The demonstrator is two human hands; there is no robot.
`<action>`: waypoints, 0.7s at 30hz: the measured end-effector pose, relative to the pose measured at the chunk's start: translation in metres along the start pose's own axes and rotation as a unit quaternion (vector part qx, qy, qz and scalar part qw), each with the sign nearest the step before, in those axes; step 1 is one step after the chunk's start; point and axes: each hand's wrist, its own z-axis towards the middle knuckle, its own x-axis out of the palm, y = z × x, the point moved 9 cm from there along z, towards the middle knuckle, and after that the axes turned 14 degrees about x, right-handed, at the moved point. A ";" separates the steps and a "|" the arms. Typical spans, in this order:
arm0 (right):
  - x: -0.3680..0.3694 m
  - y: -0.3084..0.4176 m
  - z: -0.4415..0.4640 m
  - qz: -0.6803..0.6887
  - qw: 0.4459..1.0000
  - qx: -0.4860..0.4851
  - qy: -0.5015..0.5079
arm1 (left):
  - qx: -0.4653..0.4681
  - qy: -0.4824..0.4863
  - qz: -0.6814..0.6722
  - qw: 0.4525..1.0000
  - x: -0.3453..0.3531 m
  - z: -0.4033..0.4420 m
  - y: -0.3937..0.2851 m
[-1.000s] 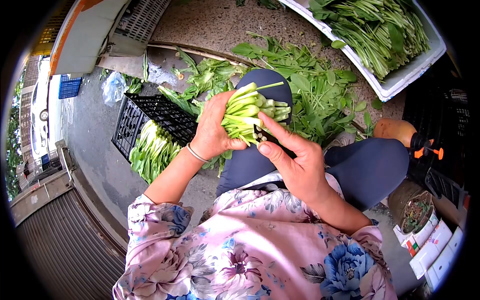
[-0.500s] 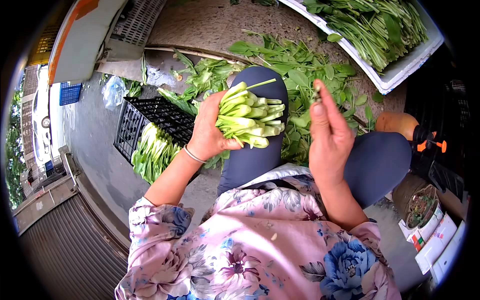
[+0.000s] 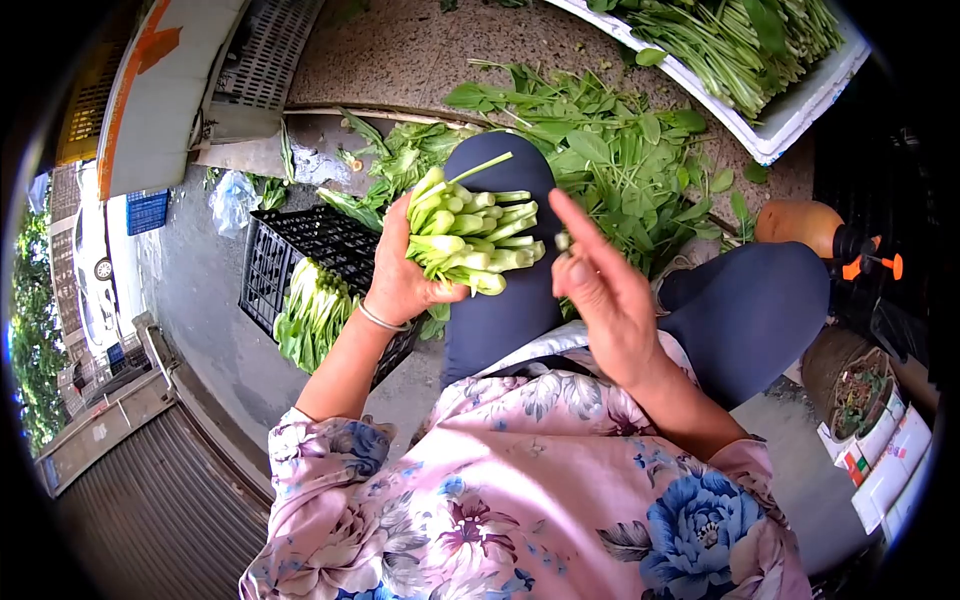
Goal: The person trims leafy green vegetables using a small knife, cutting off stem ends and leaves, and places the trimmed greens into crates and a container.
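Note:
My left hand (image 3: 398, 270) is wrapped round a bunch of leafy green stalks (image 3: 472, 235), held above my knee. Their pale cut ends point to the right, and one thin stem sticks out above the rest. Just right of those ends is my right hand (image 3: 612, 300), its index finger stretched out and the thumb and other fingers curled in. Something small and pale shows by the thumb, too small to name. Loose green leaves (image 3: 600, 150) lie on the ground beyond my knees.
A black plastic crate (image 3: 315, 235) stands on the left with more bunched greens (image 3: 315, 315) beside it. At the upper right, a white foam box (image 3: 775, 140) holds many stalks. An orange bottle (image 3: 795, 222) is near my right knee.
My right hand has moved left, close to the cut ends of the bunch. The left hand still grips the greens, slightly further left in view.

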 end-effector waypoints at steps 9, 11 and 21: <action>0.029 0.004 -0.002 -0.083 0.993 -0.078 -0.003 | 0.001 0.033 0.042 0.999 0.004 -0.002 0.004; 0.029 0.003 -0.001 -0.068 0.995 -0.075 -0.001 | -0.005 0.031 0.038 0.999 0.004 0.000 0.002; 0.031 0.005 0.001 -0.045 0.990 -0.120 -0.049 | -0.016 0.044 0.070 0.996 0.004 0.001 0.002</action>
